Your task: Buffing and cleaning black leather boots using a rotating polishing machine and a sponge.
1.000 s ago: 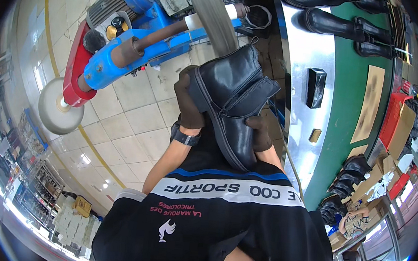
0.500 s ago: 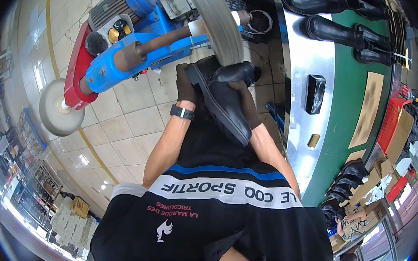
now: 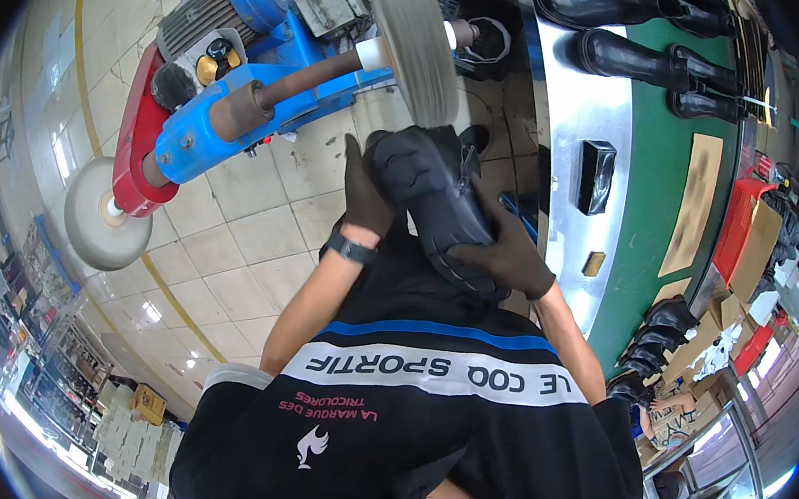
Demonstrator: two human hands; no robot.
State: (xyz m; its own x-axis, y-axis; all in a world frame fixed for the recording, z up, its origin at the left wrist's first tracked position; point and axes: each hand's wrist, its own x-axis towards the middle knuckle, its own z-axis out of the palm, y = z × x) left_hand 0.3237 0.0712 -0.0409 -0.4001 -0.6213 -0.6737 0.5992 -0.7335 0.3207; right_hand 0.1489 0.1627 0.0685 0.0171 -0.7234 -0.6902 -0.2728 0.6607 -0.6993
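Note:
A black leather boot (image 3: 428, 195) is held in front of my body, turned so its dark treaded sole faces up. Its far end lies just below the rim of a large grey buffing wheel (image 3: 415, 47); whether they touch I cannot tell. My right hand (image 3: 511, 248), in a dark brown glove, is closed around the boot's right side, thumb across the sole. On the other side, my left hand (image 3: 366, 197), gloved alike, rests against the boot with a finger stretched out away from it. Some of its fingers are hidden behind the boot.
The wheel sits on the shaft of a blue machine (image 3: 205, 133), with a paler wheel (image 3: 103, 214) at its other end. To the right runs a green-topped bench (image 3: 656, 196) with a metal edge, bearing black boots (image 3: 635, 59) and a black block (image 3: 597, 176).
The boot has been turned over, from side-on to sole up. My right hand has shifted nearer my body along it, and my left hand's finger has straightened off the boot.

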